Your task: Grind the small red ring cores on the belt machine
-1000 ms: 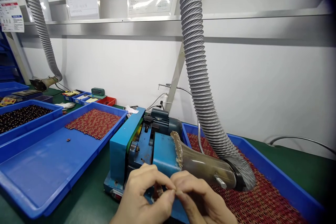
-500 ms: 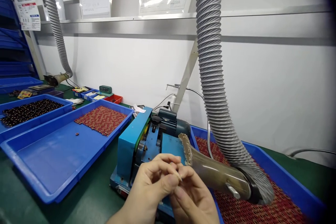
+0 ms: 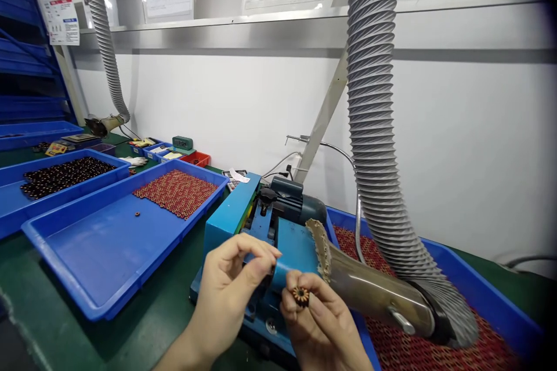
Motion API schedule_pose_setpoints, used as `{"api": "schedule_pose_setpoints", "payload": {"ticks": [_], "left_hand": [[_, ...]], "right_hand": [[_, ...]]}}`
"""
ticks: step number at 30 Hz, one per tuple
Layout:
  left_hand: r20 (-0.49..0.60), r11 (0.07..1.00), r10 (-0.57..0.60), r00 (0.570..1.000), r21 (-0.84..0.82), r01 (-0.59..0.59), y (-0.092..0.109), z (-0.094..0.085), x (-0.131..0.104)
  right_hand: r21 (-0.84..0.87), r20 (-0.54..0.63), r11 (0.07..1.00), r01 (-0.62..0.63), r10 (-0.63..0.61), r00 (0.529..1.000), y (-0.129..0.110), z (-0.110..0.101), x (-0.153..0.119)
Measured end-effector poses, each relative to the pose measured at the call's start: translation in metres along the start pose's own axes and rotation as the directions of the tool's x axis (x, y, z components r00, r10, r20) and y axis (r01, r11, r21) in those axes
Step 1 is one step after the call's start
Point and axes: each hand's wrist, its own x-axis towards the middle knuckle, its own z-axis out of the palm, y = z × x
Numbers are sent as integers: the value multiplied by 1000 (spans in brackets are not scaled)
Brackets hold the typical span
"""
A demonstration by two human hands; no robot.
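Note:
My right hand pinches a small round ring with copper-coloured spokes and dark gaps around a centre hole. Its patterned face is turned toward me. Just to the left, my left hand is closed, thumb against fingertips. A dark spot shows at those fingertips, but I cannot make out what it is. Both hands are apart, in front of a blue belt machine with a dark motor. A brownish clear suction nozzle with a ragged rim lies right of my hands.
Left stands a blue tray with packed reddish rings and one loose ring. Farther left, another blue tray holds black rings. A grey ribbed hose hangs over a tray of red rings.
My hands have drawn apart; the left moved left and the right moved slightly down. The ring's face now shows in my right hand. The camera view has shifted a little left.

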Motion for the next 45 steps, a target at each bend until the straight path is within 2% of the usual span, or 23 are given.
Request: {"api": "schedule_pose_setpoints", "payload": {"ticks": [2,3,5,7,11,14,17,20,21,22,24,26,28,30,33,35,38,40,42,43,45], "left_hand": [[54,993,59,997,99,-64,4,-1,1],[125,983,57,991,167,-77,7,-1,2],[275,954,-4,961,289,-78,11,1,1],[329,934,-58,943,350,-65,13,5,0],[223,963,-47,974,270,-16,7,11,-2],[158,992,-81,984,109,64,0,11,0],[67,988,-139,988,-54,142,-6,9,3],[-60,986,-128,990,-116,121,-8,4,6],[-65,990,-107,992,-97,101,-8,2,6],[-35,995,-81,996,-58,79,-6,0,6],[121,997,-57,991,55,50,-1,-1,6],[289,986,-82,954,161,37,4,1,4],[325,975,-91,941,220,18,7,5,1],[276,977,-48,960,215,-13,7,10,-1],[192,994,-9,981,105,-11,1,14,-2],[143,997,-79,987,-9,81,-3,14,-2],[67,948,-241,968,-197,249,-4,16,-2],[-17,930,-266,964,-269,251,-2,15,-2],[-107,945,-230,967,-261,196,2,13,-1],[-116,959,-211,971,-218,182,4,11,0],[-22,974,-213,977,-81,211,7,6,1]], "right_hand": [[87,-15,996,-34,35,999,-2,1,-1],[116,-15,992,-46,48,999,-2,1,-2],[135,-8,989,-66,68,998,-3,1,-3],[124,-3,990,-69,70,998,-2,-1,-2],[53,-11,997,-52,53,999,2,-7,1],[-12,24,1000,-28,28,999,5,-9,3],[-7,96,1000,-22,22,995,4,-6,2],[64,87,994,-84,79,993,0,-5,0],[97,78,988,-119,112,991,-1,-7,1],[132,81,980,-151,141,987,-2,-10,2],[185,122,962,-199,178,976,-1,-19,6],[214,163,952,-221,188,968,1,-28,10],[228,161,946,-231,197,967,4,-33,11],[237,126,944,-228,203,971,5,-30,10],[221,29,958,-180,178,984,3,-16,4],[169,-8,973,-156,160,987,1,-7,1],[88,49,986,-145,141,989,0,-2,-1],[73,82,990,-118,112,990,0,-2,0],[71,88,993,-92,85,992,0,-3,1],[70,85,994,-84,78,993,0,-3,1],[67,81,995,-68,63,995,-1,-3,0]]}}
